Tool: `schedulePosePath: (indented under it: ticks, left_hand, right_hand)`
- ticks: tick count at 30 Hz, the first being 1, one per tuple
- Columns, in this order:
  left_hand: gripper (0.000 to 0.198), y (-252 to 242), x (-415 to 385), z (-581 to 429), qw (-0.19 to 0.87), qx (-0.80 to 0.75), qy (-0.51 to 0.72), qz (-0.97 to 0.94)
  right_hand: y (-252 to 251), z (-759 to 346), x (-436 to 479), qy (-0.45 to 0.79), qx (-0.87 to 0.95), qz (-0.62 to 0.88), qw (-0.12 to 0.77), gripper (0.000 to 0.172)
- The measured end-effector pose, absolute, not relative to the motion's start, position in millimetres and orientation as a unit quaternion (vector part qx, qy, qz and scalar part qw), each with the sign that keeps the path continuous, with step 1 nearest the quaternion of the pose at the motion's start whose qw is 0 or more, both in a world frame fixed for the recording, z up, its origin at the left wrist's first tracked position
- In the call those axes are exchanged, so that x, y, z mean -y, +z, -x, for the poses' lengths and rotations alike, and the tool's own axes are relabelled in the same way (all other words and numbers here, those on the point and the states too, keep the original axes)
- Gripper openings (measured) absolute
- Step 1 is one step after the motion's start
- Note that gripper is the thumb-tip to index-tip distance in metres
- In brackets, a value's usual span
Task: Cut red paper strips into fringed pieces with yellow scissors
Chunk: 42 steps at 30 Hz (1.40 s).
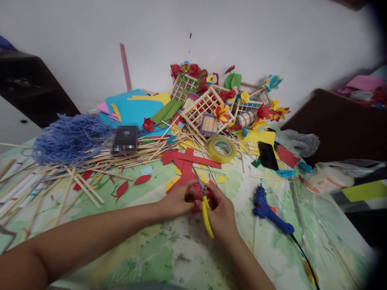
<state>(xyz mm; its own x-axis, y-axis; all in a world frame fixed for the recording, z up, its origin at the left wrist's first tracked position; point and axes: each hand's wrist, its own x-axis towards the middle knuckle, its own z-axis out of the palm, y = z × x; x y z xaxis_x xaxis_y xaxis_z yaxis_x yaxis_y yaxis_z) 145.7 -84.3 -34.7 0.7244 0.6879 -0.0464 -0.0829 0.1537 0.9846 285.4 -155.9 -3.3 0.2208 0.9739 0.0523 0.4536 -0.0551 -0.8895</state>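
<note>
My right hand (pixel 222 211) grips yellow-handled scissors (pixel 204 209), blades pointing up and away. My left hand (pixel 179 199) pinches a small red piece of paper (pixel 197 206) right against the blades. Both hands are low over the green patterned table cover (pixel 169 253), in the middle of the view. Just beyond them lie red paper strips (pixel 187 161) and small yellow and red cut leaf shapes (pixel 142 179).
A blue glue gun (pixel 267 211) with its cord lies to the right. A tape roll (pixel 222 149), wooden sticks (pixel 90 165), blue yarn (pixel 68 139), coloured paper sheets (pixel 136 106), stick lattice frames with paper flowers (pixel 208 104) and plastic bags (pixel 332 177) crowd the far side.
</note>
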Motion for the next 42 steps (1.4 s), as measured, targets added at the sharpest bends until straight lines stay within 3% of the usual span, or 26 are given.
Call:
schedulePosePath:
  ticks: [7, 21, 24, 31, 42]
  left_hand:
    - [0.069, -35, 82, -144, 0.696, -0.276, 0.295, -0.593]
    - [0.065, -24, 82, -148, 0.733, -0.316, 0.371, -0.475]
    - [0.064, -25, 80, -148, 0.74, -0.321, 0.382, -0.45]
    - [0.064, -29, 74, -145, 0.745, -0.324, 0.394, -0.429]
    - [0.068, -21, 74, -143, 0.73, -0.331, 0.387, -0.456]
  right_hand:
    - [-7, -289, 156, 0.295, 0.52, 0.656, 0.461, 0.043]
    - [-11, -290, 159, 0.286, 0.534, 0.644, 0.468, 0.042]
    - [-7, -302, 163, 0.241, 0.552, 0.681, 0.416, 0.047]
    - [11, -331, 171, 0.086, 0.642, 0.743, 0.166, 0.048]
    - [18, -324, 175, 0.131, 0.689, 0.707, 0.093, 0.054]
